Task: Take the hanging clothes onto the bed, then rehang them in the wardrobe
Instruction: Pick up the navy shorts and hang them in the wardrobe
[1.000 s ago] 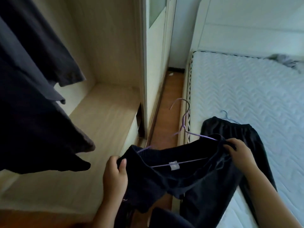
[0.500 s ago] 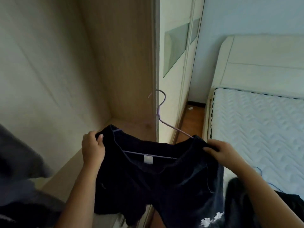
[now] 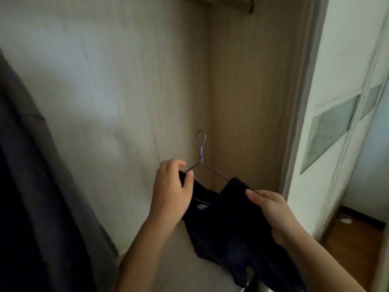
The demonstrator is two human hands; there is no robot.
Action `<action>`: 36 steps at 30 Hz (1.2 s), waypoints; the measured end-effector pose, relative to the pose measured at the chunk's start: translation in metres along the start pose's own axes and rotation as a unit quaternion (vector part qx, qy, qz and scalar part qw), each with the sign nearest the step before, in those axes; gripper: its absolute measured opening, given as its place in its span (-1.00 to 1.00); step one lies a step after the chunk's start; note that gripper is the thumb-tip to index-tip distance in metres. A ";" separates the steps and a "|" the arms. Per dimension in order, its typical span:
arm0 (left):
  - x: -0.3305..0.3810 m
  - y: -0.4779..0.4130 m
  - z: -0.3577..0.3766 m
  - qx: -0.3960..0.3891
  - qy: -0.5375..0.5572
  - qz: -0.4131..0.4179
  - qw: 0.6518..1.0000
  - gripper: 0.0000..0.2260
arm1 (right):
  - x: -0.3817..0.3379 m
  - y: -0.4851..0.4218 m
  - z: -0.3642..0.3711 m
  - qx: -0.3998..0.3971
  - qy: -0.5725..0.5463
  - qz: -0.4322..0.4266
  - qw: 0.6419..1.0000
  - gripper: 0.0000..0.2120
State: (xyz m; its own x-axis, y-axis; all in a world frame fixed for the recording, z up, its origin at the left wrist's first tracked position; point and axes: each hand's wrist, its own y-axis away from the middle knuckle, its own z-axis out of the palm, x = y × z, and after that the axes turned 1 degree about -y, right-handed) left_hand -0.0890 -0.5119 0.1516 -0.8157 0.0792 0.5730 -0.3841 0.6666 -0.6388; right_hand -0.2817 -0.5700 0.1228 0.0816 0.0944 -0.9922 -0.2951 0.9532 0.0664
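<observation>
- A dark garment (image 3: 227, 224) is held up inside the open wardrobe (image 3: 105, 81), in front of its right rear corner.
- The garment is carried on a thin wire hanger (image 3: 201, 153) with a purple neck. The hook is turned upward and is caught on nothing.
- The left hand (image 3: 172, 186) is clamped on the garment's left shoulder, with the fingers curled over the cloth where the hanger's left arm enters it.
- The right hand (image 3: 271, 209) is closed on the garment's right shoulder. The cloth is pinched under the thumb, which is laid along the top edge.
- The two hands are kept apart, so the neckline is spread between them. A small white label (image 3: 202, 206) is seen inside the collar.
- The lower part of the garment is left hanging in folds above the pale wardrobe base (image 3: 179, 260).
- A hanging rail (image 3: 231, 5) is seen at the top of the view, well above the hook.
- Grey clothing (image 3: 31, 186) is hung at the left edge, apart from the held garment.
- A sliding door (image 3: 328, 127) with frosted panels is seen at the right, and a strip of wooden floor (image 3: 353, 239) below it.
</observation>
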 end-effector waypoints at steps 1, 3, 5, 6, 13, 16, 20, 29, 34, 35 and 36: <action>0.012 0.001 -0.015 0.017 -0.008 0.038 0.999 -0.73 | -0.007 -0.005 0.011 -0.005 -0.008 -0.004 1.000 -0.74; 0.030 -0.001 -0.045 0.060 -0.036 0.100 0.992 -0.69 | -0.025 -0.009 0.030 -0.011 -0.027 -0.015 0.999 -0.70; 0.044 -0.006 -0.073 0.119 -0.078 0.155 0.978 -0.75 | -0.044 -0.010 0.045 -0.021 -0.041 -0.041 0.998 -0.68; 0.051 -0.009 -0.087 0.152 -0.095 0.180 0.967 -0.78 | -0.055 -0.008 0.052 -0.030 -0.057 -0.051 0.997 -0.70; 0.066 -0.041 -0.166 0.323 -0.211 0.298 0.873 -0.81 | -0.110 0.006 0.124 -0.042 -0.115 -0.173 0.977 -0.66; 0.060 -0.051 -0.196 0.357 -0.273 0.277 0.850 -0.81 | -0.131 0.011 0.152 -0.047 -0.129 -0.208 0.968 -0.66; 0.049 -0.057 -0.222 0.348 -0.308 0.235 0.854 -0.77 | -0.155 0.016 0.180 -0.057 -0.138 -0.255 0.955 -0.66; 0.022 -0.055 -0.255 0.371 -0.320 0.195 0.850 -0.77 | -0.186 0.022 0.254 -0.083 -0.125 -0.344 0.927 -0.47; 0.013 -0.052 -0.275 0.350 -0.286 0.207 0.868 -0.74 | -0.201 0.025 0.297 -0.059 -0.086 -0.387 0.916 -0.55; 0.011 -0.051 -0.278 0.348 -0.274 0.209 0.872 -0.74 | -0.204 0.026 0.306 -0.057 -0.073 -0.394 0.915 -0.56; 0.010 -0.049 -0.280 0.349 -0.263 0.210 0.875 -0.75 | -0.208 0.027 0.313 -0.052 -0.059 -0.401 0.913 -0.57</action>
State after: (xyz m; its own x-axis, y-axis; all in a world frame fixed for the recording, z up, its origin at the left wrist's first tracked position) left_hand 0.0431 -0.3369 0.3324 -0.9637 -0.2665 0.0138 -0.0231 0.0317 -0.9992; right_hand -0.0088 -0.4741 0.3638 0.4119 -0.5853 -0.6984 -0.1836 0.6974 -0.6927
